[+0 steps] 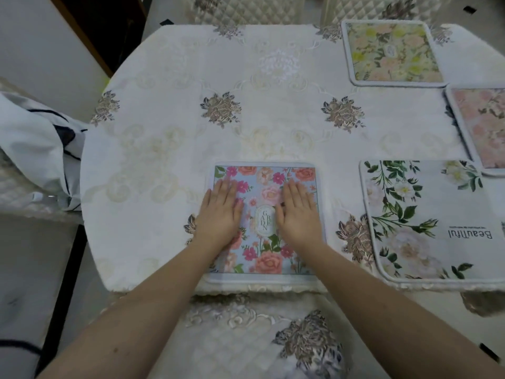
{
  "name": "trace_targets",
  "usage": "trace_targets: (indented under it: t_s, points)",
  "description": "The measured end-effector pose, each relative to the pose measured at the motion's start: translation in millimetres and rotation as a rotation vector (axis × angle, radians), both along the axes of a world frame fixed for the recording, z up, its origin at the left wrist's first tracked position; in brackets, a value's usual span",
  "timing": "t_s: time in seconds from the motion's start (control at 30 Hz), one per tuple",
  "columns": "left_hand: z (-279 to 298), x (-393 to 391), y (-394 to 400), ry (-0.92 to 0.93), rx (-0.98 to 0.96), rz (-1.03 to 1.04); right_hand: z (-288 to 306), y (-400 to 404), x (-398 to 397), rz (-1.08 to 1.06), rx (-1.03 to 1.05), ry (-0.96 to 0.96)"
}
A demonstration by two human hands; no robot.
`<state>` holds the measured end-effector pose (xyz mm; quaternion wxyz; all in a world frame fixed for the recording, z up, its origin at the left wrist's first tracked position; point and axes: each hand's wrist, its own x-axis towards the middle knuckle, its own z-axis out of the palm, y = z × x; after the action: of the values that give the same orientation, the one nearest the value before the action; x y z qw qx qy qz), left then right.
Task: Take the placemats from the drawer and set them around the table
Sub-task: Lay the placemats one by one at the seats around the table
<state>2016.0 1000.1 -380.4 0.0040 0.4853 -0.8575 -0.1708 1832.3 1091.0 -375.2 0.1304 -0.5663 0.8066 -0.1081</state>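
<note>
While both flat-fingered, left hand (220, 212) and right hand (299, 213) press blue placemat (266, 258) onto worktop (169, 105), likely smoothing it.

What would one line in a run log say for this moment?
step: smoothing blue floral placemat | left hand: flat on it | right hand: flat on it | mats on table: four

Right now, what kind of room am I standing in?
Most likely a home dining area. A table under an embroidered tablecloth carries floral placemats, including a blue placemat that both hands press flat, and quilted chair backs stand along the far side.
</note>
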Motion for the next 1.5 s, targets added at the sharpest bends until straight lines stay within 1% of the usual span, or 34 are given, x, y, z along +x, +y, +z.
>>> trace_targets:
  t_s: [0.07, 0.17, 0.4, 0.53, 0.7, 0.83, 0.9, 0.97, 1.03, 1.13, 1.23, 1.3, 1.4, 1.5]
  points:
    - [-3, -9, 18, 0.016, 0.019, -0.011, -6, 4, 24, 0.047, 0.016, 0.014]
    - [-13, -7, 40, -0.048, -0.023, -0.06, -18, 15, 40, 0.065, 0.057, 0.077]
    - [-15, 2, 42, -0.079, -0.046, -0.137, -19, 19, 38, 0.077, 0.044, 0.085]
    - [-19, 14, 38, -0.075, -0.053, -0.179, -23, 31, 18, 0.096, 0.041, 0.081]
    - [-18, 36, 33, -0.073, -0.046, -0.147, -20, 49, -19, 0.031, 0.073, 0.059]
    - [-11, 64, 29, -0.078, -0.007, -0.17, -16, 61, -40, 0.065, 0.13, 0.083]
    - [-8, 76, 26, -0.109, -0.015, -0.131, -14, 66, -42, 0.052, 0.152, 0.096]
    - [-4, 78, 27, -0.13, -0.026, -0.075, -11, 68, -34, 0.034, 0.124, 0.076]
    - [0, 67, 37, -0.098, -0.009, -0.069, -6, 64, -16, 0.094, 0.084, 0.038]
    - [4, 39, 58, -0.048, 0.046, -0.126, -1, 54, 16, 0.214, 0.063, -0.004]
    - [1, 17, 72, -0.027, 0.104, -0.074, -9, 58, 35, 0.273, 0.052, 0.012]
    - [-5, 12, 82, -0.043, 0.08, -0.089, -17, 66, 37, 0.31, 0.073, 0.069]
    - [-14, 18, 89, -0.08, -0.006, -0.163, -16, 66, 32, 0.356, 0.095, 0.088]
    - [-16, 23, 87, -0.089, -0.022, -0.212, -15, 66, 28, 0.395, 0.108, 0.107]
